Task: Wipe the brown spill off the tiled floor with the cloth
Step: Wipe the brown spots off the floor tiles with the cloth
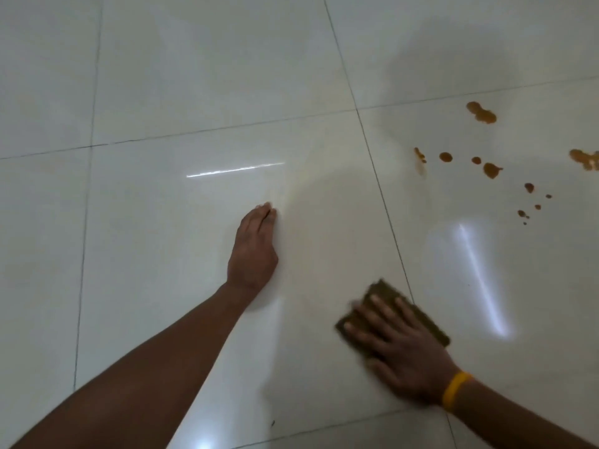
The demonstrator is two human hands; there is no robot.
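A dark olive-brown cloth [381,291] lies flat on the white tiled floor [194,92] at the lower right. My right hand [398,345], with a yellow band on its wrist, presses on the cloth with fingers spread and straight. Brown spill drops [481,112] are scattered over the tile to the upper right, with smaller spots [492,170] trailing down toward the cloth and another patch [585,158] at the right edge. My left hand [254,247] rests flat on the floor at the centre, fingers straight and together, away from the cloth.
Dark grout lines [385,202] cross the glossy tiles. Bright light reflections [479,280] streak the floor right of the cloth, and another [235,170] lies beyond my left hand. A faint yellowish smear [308,176] shows on the centre tile.
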